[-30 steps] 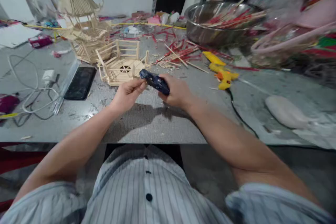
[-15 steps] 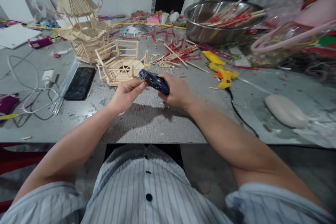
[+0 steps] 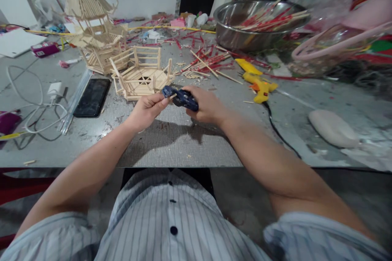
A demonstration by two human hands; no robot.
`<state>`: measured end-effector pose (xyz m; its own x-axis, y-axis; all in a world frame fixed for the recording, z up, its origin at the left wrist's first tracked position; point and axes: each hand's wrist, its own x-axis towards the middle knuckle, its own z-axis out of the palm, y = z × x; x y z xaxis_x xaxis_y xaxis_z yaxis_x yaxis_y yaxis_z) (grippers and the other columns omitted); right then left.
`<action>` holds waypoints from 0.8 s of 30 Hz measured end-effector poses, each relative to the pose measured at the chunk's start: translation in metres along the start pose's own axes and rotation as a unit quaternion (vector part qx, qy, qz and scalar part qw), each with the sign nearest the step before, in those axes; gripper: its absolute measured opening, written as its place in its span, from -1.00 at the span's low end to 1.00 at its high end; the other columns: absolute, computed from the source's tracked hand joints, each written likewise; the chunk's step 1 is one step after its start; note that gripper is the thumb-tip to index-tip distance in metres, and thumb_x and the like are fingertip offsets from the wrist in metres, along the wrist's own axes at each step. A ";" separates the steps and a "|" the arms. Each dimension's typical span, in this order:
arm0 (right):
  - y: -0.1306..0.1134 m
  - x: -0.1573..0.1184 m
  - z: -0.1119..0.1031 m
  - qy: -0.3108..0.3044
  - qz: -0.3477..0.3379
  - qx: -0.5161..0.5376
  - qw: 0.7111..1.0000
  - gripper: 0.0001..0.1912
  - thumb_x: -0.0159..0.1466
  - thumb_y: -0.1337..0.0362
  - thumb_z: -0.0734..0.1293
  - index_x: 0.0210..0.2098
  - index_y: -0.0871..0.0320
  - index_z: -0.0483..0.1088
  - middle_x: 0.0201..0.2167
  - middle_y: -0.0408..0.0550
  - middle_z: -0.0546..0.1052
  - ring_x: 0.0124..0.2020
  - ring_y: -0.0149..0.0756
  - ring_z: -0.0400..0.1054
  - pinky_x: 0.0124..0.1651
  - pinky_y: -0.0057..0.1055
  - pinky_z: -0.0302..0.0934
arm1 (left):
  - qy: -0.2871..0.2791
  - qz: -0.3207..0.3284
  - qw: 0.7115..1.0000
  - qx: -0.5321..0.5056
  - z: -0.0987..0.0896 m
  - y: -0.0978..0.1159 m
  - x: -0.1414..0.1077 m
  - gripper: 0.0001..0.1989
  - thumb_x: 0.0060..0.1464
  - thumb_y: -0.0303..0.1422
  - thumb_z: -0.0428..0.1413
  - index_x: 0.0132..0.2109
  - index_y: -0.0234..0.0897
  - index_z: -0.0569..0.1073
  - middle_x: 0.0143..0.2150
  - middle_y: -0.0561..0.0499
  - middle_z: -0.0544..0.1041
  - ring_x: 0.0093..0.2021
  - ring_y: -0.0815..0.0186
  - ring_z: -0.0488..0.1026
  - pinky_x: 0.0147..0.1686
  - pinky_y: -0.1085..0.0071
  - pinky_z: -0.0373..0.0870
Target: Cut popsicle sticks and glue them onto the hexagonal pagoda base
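My right hand (image 3: 203, 104) is wrapped round a dark blue hand tool (image 3: 186, 100) over the front middle of the table. Between the thumb and fingers of my left hand (image 3: 148, 109) is a short wooden stick (image 3: 173, 96), whose end lies at the tool's head. Just behind my left hand stands a low six-sided frame of pale sticks (image 3: 143, 77). A taller stick pagoda (image 3: 92, 20) with a pointed roof rises behind it at the left.
A black phone (image 3: 92, 98) and white cable lie left. Red and pale sticks (image 3: 208, 63) are scattered behind my hands. A yellow glue gun (image 3: 261, 86) with a black cord lies right, before a steel bowl (image 3: 228, 34). A grey oval object (image 3: 332, 127) sits far right.
The blue tool has turned slightly in my right hand, and the short stick in my left fingers now shows against its head. The view has shifted a little.
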<state>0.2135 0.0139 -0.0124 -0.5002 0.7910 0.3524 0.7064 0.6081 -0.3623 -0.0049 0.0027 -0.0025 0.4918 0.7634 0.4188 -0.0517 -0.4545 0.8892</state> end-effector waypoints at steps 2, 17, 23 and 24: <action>-0.001 0.000 0.000 0.004 0.007 -0.009 1.000 -0.41 0.04 0.29 0.25 0.09 0.13 0.25 0.03 0.12 0.49 0.02 0.00 0.38 0.01 -0.10 0.26 | -0.005 0.002 1.000 0.004 -0.001 0.000 0.000 -0.49 0.15 0.05 0.12 -0.49 -0.28 0.28 -0.64 0.19 0.06 -0.64 0.50 -0.04 -0.64 0.48 -0.10; -0.005 -0.002 -0.002 0.009 0.037 -0.054 0.998 -0.42 0.05 0.25 0.27 0.09 0.14 0.28 -0.01 0.11 0.51 -0.03 0.00 0.40 -0.05 -0.14 0.26 | -0.020 -0.009 1.000 -0.022 0.001 0.000 0.001 -0.48 0.14 0.07 0.12 -0.49 -0.25 0.22 -0.67 0.21 0.05 -0.68 0.51 -0.05 -0.69 0.48 -0.12; -0.009 -0.002 -0.004 -0.003 0.050 -0.052 0.997 -0.43 0.05 0.25 0.27 0.09 0.11 0.29 0.03 0.10 0.50 0.01 0.02 0.40 -0.01 -0.12 0.26 | -0.023 -0.037 0.999 -0.011 0.001 0.003 0.000 -0.45 0.09 0.15 0.11 -0.49 -0.23 0.19 -0.67 0.21 0.04 -0.68 0.50 -0.05 -0.68 0.47 -0.11; -0.009 -0.002 -0.004 -0.003 0.050 -0.052 0.997 -0.43 0.05 0.26 0.28 0.09 0.11 0.29 0.03 0.10 0.50 0.01 0.02 0.40 -0.01 -0.12 0.26 | -0.025 -0.039 0.999 -0.011 0.001 0.004 0.000 -0.45 0.09 0.14 0.11 -0.49 -0.23 0.19 -0.66 0.20 0.04 -0.67 0.50 -0.05 -0.68 0.47 -0.11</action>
<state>0.2104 0.0064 -0.0061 -0.4273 0.8476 0.3146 0.8009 0.5163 -0.3032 -0.0046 0.0009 0.0007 0.5371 0.7723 0.3391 -0.0310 -0.3837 0.9229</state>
